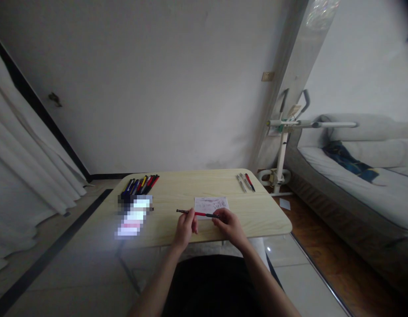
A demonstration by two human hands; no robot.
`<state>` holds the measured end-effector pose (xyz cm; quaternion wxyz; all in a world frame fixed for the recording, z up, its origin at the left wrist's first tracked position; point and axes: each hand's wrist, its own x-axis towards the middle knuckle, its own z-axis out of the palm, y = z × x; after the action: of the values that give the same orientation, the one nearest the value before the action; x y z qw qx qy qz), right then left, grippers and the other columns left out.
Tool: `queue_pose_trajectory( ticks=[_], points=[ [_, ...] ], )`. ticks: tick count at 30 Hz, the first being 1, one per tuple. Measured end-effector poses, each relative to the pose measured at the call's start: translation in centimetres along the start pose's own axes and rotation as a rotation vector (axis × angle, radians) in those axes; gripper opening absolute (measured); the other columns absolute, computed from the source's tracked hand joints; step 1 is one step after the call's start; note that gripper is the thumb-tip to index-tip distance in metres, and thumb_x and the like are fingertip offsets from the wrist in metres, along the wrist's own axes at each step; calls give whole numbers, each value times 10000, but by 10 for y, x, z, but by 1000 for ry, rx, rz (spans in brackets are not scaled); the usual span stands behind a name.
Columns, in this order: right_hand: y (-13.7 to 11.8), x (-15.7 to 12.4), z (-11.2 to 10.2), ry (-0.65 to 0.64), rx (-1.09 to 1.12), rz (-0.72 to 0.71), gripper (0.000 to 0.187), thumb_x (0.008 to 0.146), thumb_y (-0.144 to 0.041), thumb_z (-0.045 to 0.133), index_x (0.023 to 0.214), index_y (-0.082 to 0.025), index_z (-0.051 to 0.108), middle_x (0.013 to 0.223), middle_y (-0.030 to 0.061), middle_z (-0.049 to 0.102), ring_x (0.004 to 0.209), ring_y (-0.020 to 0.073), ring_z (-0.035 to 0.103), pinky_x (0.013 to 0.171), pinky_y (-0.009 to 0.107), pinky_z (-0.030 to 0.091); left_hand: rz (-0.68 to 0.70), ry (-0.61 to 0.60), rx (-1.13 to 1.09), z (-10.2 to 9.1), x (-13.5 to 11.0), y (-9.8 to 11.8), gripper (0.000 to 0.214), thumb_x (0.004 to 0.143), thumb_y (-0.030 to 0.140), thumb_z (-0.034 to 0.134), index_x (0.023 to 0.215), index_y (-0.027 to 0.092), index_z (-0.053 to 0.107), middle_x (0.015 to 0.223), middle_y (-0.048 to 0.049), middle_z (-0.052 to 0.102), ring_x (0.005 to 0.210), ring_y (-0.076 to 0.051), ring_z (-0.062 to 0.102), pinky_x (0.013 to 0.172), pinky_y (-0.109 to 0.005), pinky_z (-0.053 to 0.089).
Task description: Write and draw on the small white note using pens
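A red and black pen (200,214) is held level above the near part of the table, between both hands. My left hand (186,226) pinches it toward its left, darker end. On the other end, the fingers of my right hand (229,225) close around the black tip. Under the pen lies a white sheet of paper (210,203) with dark marks on it, partly covered by my hands. To the far right on the table rest several pens (246,182), some silvery and one red and black. At the far left lies a bunch of dark, yellow and red pens (141,185).
A blurred-out bright rectangle (134,215) lies on the left of the wooden table (171,189). Behind the table stands a grey wall. A white exercise machine (282,149) and a bed or sofa (349,176) are at right, and a white curtain (22,154) hangs at left.
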<state>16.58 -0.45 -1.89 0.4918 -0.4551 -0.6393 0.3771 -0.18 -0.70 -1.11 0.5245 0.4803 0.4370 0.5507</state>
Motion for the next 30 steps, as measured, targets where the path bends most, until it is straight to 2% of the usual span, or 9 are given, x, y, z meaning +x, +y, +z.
queue_pose_trajectory(
  ticks=[6, 12, 17, 20, 24, 30],
  points=[
    [-2, -1, 0, -4, -5, -2, 239, 701, -304, 570, 897, -174, 534, 609, -27, 482, 552, 111, 461, 498, 213, 358, -1, -4, -5, 1, 0, 1, 420, 754, 511, 420, 508, 170, 414, 360, 29, 422, 339, -90, 407, 396, -217, 322],
    [-1, -1, 0, 4, -33, 3, 255, 708, -347, 569, 888, -168, 545, 625, -10, 523, 570, 122, 496, 517, 224, 389, -13, -7, -33, 1, 0, 1, 418, 758, 510, 413, 512, 171, 412, 350, 36, 420, 332, -90, 406, 391, -215, 314],
    [-4, -2, 1, -2, -1, 28, 253, 740, -390, 528, 867, -172, 548, 584, -13, 539, 503, 115, 489, 470, 216, 380, -8, -5, -75, 1, 0, 1, 392, 766, 489, 416, 532, 174, 411, 352, 41, 420, 336, -91, 408, 389, -214, 305],
    [-8, -2, 0, -6, 11, 38, 261, 779, -412, 466, 809, -168, 552, 563, -10, 534, 478, 111, 478, 460, 214, 375, -4, 4, -70, 1, 0, 0, 392, 774, 480, 410, 531, 172, 411, 358, 40, 421, 341, -89, 407, 396, -215, 309],
    [-11, -2, 0, -17, -59, 33, 332, 801, -419, 424, 630, -161, 544, 522, -6, 513, 471, 107, 467, 469, 211, 363, 0, -3, -54, 0, 0, -2, 399, 791, 470, 387, 529, 170, 411, 367, 37, 423, 350, -88, 407, 404, -215, 311],
    [-12, -3, -1, -4, -60, 14, 308, 792, -399, 448, 623, -159, 543, 525, -14, 514, 472, 101, 463, 471, 208, 355, 6, -8, -34, -2, 0, -2, 404, 782, 486, 390, 528, 173, 410, 364, 39, 417, 348, -91, 406, 402, -218, 310]
  ],
)
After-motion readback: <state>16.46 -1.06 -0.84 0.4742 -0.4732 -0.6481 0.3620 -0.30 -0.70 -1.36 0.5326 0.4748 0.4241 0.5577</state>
